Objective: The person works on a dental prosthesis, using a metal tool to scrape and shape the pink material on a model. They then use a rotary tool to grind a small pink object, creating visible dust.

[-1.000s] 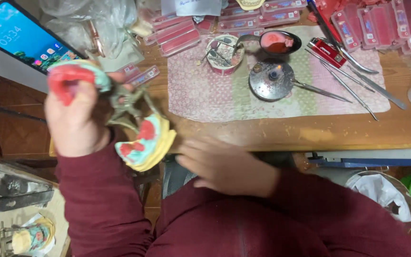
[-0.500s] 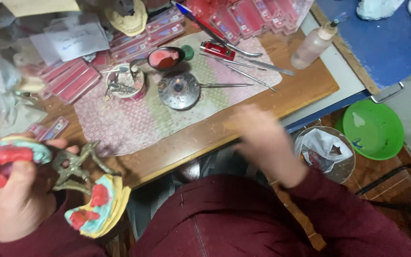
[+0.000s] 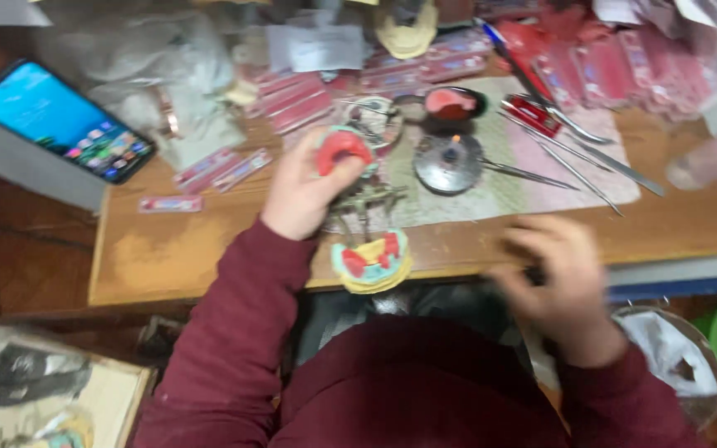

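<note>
While the left hand (image 3: 304,195) grips the dental articulator (image 3: 364,217) | its long axis runs toward the person | right hand (image 3: 562,278) blurred, grip unclear, farther off.

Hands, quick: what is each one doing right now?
Left hand: closed around a hinged dental model with pink and teal casts.
Right hand: motion-blurred at the table edge; cannot be told.

Open counter at front left, clutter across the back

Bare wood on the counter (image 3: 168,257) lies open left of the left hand (image 3: 309,195). Behind, a phone (image 3: 64,120), plastic bags (image 3: 168,75) and red packets (image 3: 292,99) crowd it; metal tools (image 3: 574,153) and a round dish (image 3: 448,162) fill the mat (image 3: 499,187), which seems, through blur, to leave only a narrow front edge free.
</note>
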